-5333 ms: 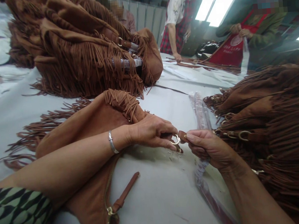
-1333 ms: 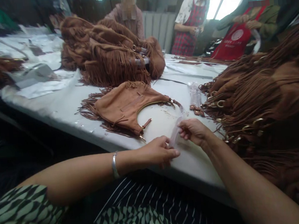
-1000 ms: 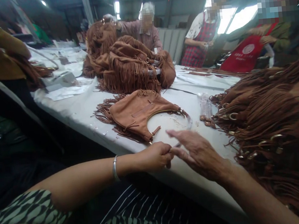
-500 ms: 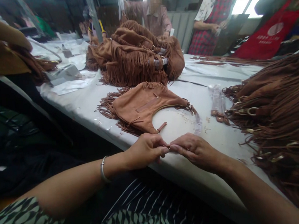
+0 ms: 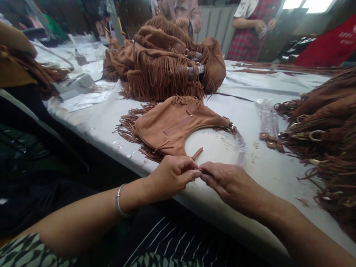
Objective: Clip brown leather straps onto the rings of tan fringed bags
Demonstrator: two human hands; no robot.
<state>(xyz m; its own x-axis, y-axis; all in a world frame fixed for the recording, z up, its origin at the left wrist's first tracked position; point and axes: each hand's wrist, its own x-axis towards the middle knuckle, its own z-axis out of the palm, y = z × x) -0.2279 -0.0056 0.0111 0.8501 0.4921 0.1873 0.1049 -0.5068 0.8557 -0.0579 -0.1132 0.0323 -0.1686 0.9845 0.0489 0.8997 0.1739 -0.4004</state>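
At the near edge of the table, my left hand [image 5: 171, 176] and my right hand [image 5: 227, 182] meet fingertip to fingertip. Both pinch a small brown leather strip, mostly hidden by the fingers. Just beyond them a brown suede fringed bag [image 5: 155, 129] lies flat, its curved opening facing right. A leather zipper pull [image 5: 198, 153] sticks out from the near end of that opening. The bag's strap [image 5: 241, 144], wrapped in clear plastic, curves round on the right behind my right hand.
A big heap of fringed bags [image 5: 162, 68] stands at the back of the white table [image 5: 92, 120]. More dark brown fringed bags [image 5: 349, 131] are piled at the right. Plastic-wrapped straps [image 5: 267, 121] lie beside that pile. Several people stand around the table.
Both hands stay pinched together and have shifted only slightly. Less of the strip shows between the fingers. The view has turned a little, so the right-hand pile sits further right.
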